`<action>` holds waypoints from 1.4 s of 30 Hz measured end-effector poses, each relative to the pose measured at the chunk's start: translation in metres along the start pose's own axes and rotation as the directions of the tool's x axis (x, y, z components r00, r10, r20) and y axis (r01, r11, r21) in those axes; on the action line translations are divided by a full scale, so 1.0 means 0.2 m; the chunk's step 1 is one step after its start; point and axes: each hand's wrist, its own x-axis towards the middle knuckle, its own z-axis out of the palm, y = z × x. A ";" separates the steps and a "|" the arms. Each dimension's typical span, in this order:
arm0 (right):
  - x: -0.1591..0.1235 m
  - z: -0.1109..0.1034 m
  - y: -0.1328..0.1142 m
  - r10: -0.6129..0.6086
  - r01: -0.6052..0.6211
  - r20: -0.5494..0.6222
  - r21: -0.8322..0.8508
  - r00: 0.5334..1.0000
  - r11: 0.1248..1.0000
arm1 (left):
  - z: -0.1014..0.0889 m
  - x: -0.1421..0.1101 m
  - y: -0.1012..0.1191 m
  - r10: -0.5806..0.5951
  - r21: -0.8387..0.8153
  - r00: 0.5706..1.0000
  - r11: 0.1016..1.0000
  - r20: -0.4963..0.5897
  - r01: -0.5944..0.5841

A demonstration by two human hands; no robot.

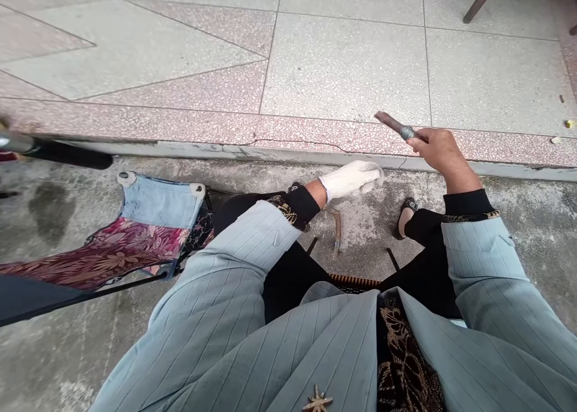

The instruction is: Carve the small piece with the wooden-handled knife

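My right hand (436, 151), bare, is wrapped round a short tool with a flat, rusty-brown end and silvery wire wound about its middle, perhaps a chisel (391, 123). Its end points up and left, over the edge of the tiled step; the grip is hidden in my fist. My left hand (352, 179) wears a white glove and is closed, fingers curled, just in front of the step. Whether anything is inside those fingers cannot be seen. Below it, on the concrete between my feet, lies a curved brown piece like a wooden handle (338, 227).
The tiled step (347, 69) runs across in front of me, its edge cracked. At left stands a folding chair with floral and denim cloth (160, 202); a black bar (67, 152) juts in above it. A furniture leg (481, 1) stands at the upper right.
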 end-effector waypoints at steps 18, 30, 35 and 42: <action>-0.11 -0.13 -0.05 -0.352 -0.016 0.472 0.615 0.808 0.788 | -0.06 -0.03 0.10 0.065 0.162 0.993 0.986 -0.093 -0.049; -0.11 -0.07 -0.09 -0.170 0.001 0.129 0.796 0.977 0.606 | -0.01 0.02 -0.02 0.065 -0.062 0.987 0.995 -0.149 -0.075; -0.07 -0.02 -0.06 -0.055 0.032 0.008 0.726 0.998 0.687 | 0.02 0.01 0.01 0.101 0.178 0.984 0.981 -0.143 -0.075; 0.03 0.02 0.03 0.119 -0.121 -0.029 -0.082 0.993 0.989 | 0.03 -0.03 0.08 0.141 0.674 0.989 0.735 -0.034 -0.081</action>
